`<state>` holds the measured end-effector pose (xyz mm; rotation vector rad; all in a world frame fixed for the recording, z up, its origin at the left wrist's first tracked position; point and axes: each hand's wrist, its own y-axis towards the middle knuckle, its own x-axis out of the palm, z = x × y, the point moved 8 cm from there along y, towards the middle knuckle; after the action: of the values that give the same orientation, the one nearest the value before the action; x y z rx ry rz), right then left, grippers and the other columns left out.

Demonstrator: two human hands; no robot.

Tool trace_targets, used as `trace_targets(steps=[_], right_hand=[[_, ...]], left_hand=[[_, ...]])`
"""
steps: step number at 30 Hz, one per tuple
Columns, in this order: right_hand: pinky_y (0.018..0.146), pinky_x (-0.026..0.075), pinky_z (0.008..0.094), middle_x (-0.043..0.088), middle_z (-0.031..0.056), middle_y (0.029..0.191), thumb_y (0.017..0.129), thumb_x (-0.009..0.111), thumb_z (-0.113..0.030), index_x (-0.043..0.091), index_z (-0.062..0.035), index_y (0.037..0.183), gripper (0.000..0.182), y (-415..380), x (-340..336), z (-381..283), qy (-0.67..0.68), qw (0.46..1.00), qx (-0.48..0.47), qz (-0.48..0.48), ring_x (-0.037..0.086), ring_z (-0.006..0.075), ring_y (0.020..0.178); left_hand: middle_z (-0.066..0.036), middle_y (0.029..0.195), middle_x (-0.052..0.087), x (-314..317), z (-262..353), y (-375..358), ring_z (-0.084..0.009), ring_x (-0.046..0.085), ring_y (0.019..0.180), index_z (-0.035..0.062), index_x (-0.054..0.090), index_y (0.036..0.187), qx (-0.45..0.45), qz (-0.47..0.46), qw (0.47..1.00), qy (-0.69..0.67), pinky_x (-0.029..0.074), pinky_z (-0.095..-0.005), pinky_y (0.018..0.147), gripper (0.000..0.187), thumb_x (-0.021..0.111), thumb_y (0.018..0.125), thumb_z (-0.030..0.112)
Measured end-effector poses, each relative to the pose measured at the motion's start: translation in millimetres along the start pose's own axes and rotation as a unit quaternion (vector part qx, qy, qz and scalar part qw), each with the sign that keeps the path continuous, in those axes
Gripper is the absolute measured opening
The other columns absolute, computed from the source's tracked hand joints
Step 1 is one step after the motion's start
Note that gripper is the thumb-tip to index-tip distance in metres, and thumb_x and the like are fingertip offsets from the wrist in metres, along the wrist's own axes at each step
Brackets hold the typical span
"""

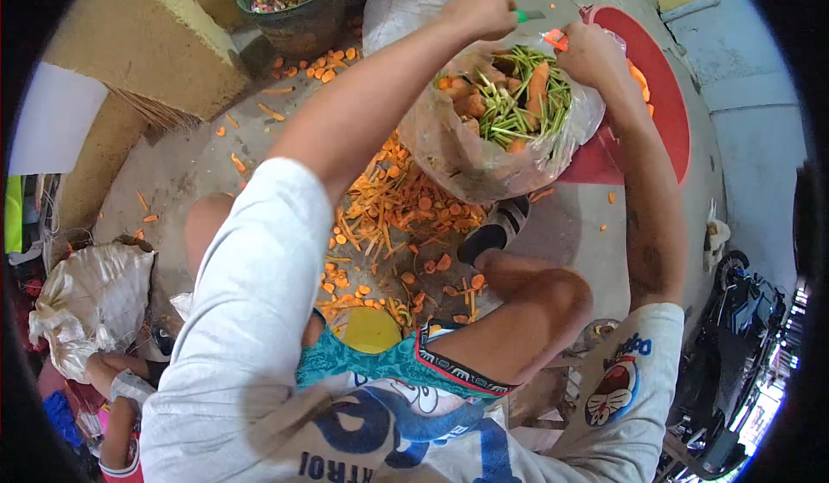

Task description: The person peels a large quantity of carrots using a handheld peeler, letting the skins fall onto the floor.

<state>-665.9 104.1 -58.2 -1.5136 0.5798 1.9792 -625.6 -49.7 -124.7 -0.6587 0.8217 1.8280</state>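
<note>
Beyond the plastic bag, my left hand (479,12) is closed around a knife (528,16) with a green handle; its short blade points to the right. A little lower and to the right, my right hand (591,55) grips a bright orange piece of carrot (557,41), mostly covered by the fingers. The knife tip and the carrot are close but apart. Below both hands stands a clear plastic bag (466,168), its mouth wide, filled with whole carrots (537,90) and cut green stalks (509,120).
A red basin (669,120) with carrots in it stands at the right. Carrot peelings and slices (401,189) are heaped on the floor before my legs. A dark bucket of waste (298,16) is at the upper left. Another person's legs (112,379) show at the lower left, near a white sack (91,301).
</note>
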Motion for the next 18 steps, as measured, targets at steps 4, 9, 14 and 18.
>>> trace_targets(steps=[4,9,14,18], right_hand=[[0.084,0.057,0.0515,0.072,0.0267,0.099,0.082,0.066,-0.026,0.071,-0.0009,0.097,0.030,-12.8,-8.6,0.1,0.013,0.997,0.021,0.079,0.071,0.0427,0.096],[0.085,0.056,0.0530,0.072,0.0258,0.099,0.084,0.063,-0.026,0.071,-0.0026,0.102,0.031,-28.7,-11.4,13.3,0.079,0.990,0.045,0.104,0.070,0.0434,0.096],[0.086,0.052,0.0539,0.072,0.0241,0.100,0.087,0.061,-0.025,0.070,-0.0045,0.108,0.031,-46.5,-3.1,63.4,0.147,0.973,0.089,0.155,0.068,0.0456,0.098],[0.090,0.051,0.0535,0.071,0.0267,0.103,0.087,0.061,-0.025,0.070,-0.0031,0.108,0.032,-38.6,-3.7,59.5,0.166,0.972,0.097,0.138,0.067,0.0459,0.102]], left_hand=[[-0.022,0.098,0.074,39.6,22.4,12.4,-0.0411,0.072,0.091,0.0076,0.078,0.106,0.004,-0.075,0.996,0.051,0.057,-0.0480,0.084,0.033,0.067,0.085,0.031],[-0.028,0.086,0.071,-0.8,45.2,-61.7,-0.0422,0.072,0.082,0.0000,0.077,0.098,0.033,-0.120,0.992,-0.010,0.057,-0.0505,0.077,0.030,0.071,0.082,0.025],[-0.024,0.088,0.073,-10.5,36.5,-98.3,-0.0405,0.072,0.083,0.0037,0.078,0.103,0.072,-0.150,0.986,0.018,0.057,-0.0494,0.076,0.031,0.070,0.085,0.027],[-0.022,0.092,0.075,0.7,19.1,-32.1,-0.0400,0.073,0.086,0.0071,0.078,0.109,0.044,-0.018,0.999,-0.004,0.057,-0.0480,0.081,0.035,0.065,0.089,0.032]])
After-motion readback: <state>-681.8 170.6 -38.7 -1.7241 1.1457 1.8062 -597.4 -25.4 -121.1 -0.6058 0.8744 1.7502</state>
